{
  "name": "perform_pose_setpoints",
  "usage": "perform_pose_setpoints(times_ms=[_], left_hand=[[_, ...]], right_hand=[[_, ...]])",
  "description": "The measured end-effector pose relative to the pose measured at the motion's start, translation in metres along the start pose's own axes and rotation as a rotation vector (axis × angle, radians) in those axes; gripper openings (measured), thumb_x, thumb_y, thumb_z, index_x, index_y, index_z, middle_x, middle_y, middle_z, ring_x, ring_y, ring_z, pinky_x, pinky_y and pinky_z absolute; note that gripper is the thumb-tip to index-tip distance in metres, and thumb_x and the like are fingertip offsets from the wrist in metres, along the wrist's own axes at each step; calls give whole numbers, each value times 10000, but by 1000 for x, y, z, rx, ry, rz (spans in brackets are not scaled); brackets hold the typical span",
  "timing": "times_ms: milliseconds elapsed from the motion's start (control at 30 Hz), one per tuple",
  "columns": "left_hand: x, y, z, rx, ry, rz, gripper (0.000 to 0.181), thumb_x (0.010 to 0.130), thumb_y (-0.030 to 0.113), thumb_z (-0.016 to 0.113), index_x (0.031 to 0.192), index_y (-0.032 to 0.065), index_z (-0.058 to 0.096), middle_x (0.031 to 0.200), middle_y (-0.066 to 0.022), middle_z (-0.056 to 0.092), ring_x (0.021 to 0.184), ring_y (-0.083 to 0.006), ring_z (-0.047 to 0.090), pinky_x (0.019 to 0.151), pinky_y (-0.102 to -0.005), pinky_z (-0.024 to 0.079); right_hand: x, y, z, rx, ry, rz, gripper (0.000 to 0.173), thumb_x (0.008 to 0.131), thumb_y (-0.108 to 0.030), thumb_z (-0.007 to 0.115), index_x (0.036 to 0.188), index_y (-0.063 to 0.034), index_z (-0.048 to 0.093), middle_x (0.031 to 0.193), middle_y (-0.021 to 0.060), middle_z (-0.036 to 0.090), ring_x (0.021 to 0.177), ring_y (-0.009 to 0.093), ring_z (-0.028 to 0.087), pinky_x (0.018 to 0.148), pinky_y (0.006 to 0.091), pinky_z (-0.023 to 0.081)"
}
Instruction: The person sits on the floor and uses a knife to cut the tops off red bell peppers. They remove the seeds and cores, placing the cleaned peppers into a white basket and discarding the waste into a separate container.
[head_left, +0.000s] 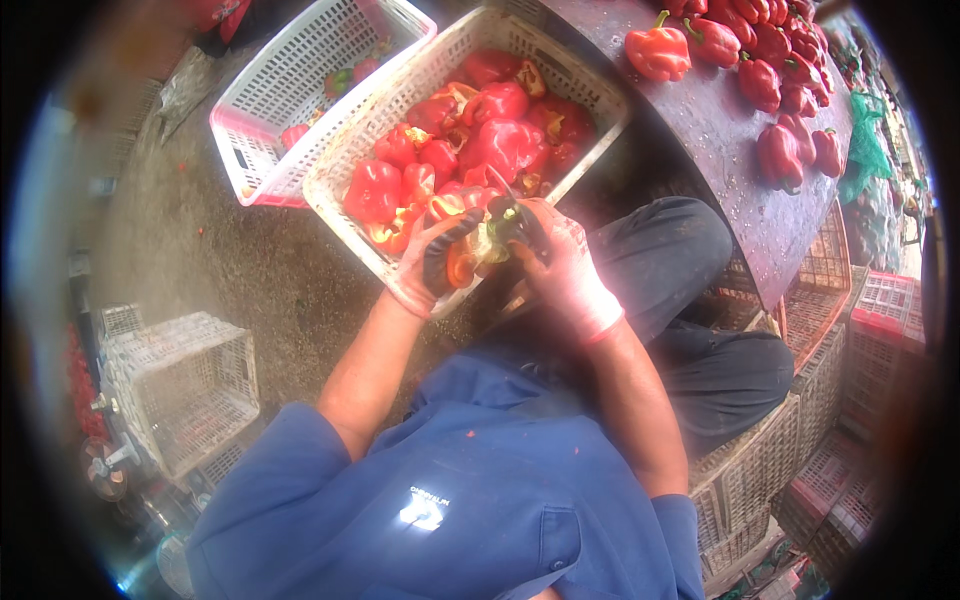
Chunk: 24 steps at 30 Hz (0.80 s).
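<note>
Both my hands wear pale gloves with dark palms and meet over the near edge of a white plastic crate (352, 146). Red bell peppers (495, 142), several of them cut open, lie inside it. In my left hand (439, 255) is an opened red pepper piece (460, 266), its cut side showing. My right hand (544, 244) is closed around a pepper's green stem and pale core (491, 236), which touches the piece in the other hand. A thin curved blade (499, 180) seems to stick up from the right hand; its handle is hidden.
A second white crate (262, 82) with a few pepper pieces stands beyond, at the left. Whole red peppers (757, 82) lie on a metal table (712, 127) at the right. Crates (750, 465) are stacked right of my legs; another crate (187, 390) lies at the lower left.
</note>
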<state>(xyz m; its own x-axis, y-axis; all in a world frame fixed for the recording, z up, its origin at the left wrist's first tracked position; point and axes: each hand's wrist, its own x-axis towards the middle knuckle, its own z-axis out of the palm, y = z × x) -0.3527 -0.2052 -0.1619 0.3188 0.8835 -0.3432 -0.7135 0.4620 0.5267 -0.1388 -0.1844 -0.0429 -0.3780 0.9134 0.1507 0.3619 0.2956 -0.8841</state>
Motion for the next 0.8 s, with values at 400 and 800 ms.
perform_pose_setpoints(times_ms=[400,800], left_hand=[[0,23,-12,1230,85,452,286,988,118,605,1224,-43,619,1183,-159,688,1102,-262,675,1021,-398,547],[114,121,-47,641,448,663,443,978,222,683,1326,-28,573,1248,-140,653,1148,-232,633,1004,-325,503]], right_hand=[[-5,-5,-12,152,199,134,408,826,32,692,1229,-7,638,1094,179,708,1036,308,708,919,365,536],[-93,1,-208,173,997,57,308,1014,-149,613,1267,27,624,1102,90,696,906,136,667,757,261,529]])
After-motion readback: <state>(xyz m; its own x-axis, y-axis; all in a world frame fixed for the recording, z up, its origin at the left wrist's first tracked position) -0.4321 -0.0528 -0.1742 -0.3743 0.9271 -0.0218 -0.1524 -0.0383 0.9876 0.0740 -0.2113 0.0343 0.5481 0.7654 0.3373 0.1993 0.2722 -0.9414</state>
